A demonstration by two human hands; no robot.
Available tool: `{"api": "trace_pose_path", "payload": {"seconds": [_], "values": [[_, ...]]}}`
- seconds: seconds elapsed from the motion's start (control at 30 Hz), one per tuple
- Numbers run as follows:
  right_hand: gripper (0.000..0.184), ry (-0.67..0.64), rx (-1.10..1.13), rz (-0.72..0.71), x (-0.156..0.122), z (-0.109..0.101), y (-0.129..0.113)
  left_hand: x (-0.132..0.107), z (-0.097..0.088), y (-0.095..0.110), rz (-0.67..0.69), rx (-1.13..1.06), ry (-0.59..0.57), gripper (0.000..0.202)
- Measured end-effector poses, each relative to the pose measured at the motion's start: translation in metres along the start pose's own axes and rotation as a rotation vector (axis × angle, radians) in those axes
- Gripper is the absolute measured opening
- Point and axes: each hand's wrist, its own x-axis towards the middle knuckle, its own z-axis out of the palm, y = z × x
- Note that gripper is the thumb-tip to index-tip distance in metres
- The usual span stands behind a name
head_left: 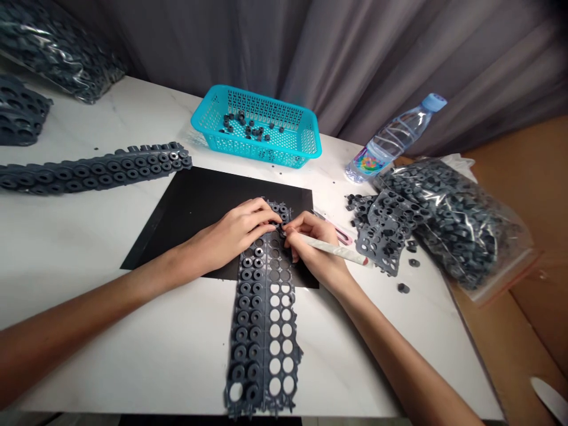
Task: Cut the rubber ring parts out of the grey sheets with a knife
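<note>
A long dark grey moulded rubber sheet (251, 319) lies lengthwise in front of me, its far end on a black mat (195, 207). Ring-shaped pieces fill most of its left rows; the near right rows are round holes. My left hand (237, 228) grips the sheet near its far end, thumb and fingers close together at the ring pieces. Close beside it, my right hand (317, 242) is closed round a slim white pen-like tool (339, 249) with a reddish rear end. The tool's tip is hidden by the fingers at the sheet.
Behind the mat stands a turquoise basket (261, 148) with several small dark pieces. To the right are a water bottle (390, 142), a cut-out sheet (386, 228), pink-handled tool (344, 236) and bag of parts (465, 231). Another rubber strip (93, 171) and bag (62, 56) lie left.
</note>
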Motion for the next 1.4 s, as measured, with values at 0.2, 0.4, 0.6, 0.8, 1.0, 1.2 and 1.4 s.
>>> {"api": "trace_pose_path", "payload": {"seconds": [0.2,0.4,0.6,0.8,1.0,1.2,1.4], "values": [[0.003,-0.001,-0.075,-0.006,-0.001,0.001,-0.004,0.000,0.001,-0.004,0.010,0.058,0.000,0.019],[0.004,0.000,-0.137,-0.022,-0.002,0.002,-0.002,0.004,-0.003,0.002,0.106,0.200,-0.047,0.022],[0.012,-0.035,-0.369,-0.116,-0.003,0.000,-0.006,0.005,0.005,0.008,0.182,0.316,-0.037,0.029],[0.014,-0.029,-0.461,-0.129,-0.003,0.003,-0.010,0.012,0.007,-0.001,-0.218,-0.207,0.282,0.017],[0.006,-0.025,-0.223,-0.048,-0.002,0.001,-0.004,0.015,-0.013,-0.013,-0.376,-0.797,0.396,0.019],[0.009,0.064,0.067,-0.007,0.001,-0.005,0.002,0.005,-0.016,0.007,-0.440,-0.992,0.148,0.022],[0.011,0.085,0.047,-0.020,0.002,-0.004,0.001,0.001,-0.011,0.006,-0.437,-1.082,0.032,0.021]]}}
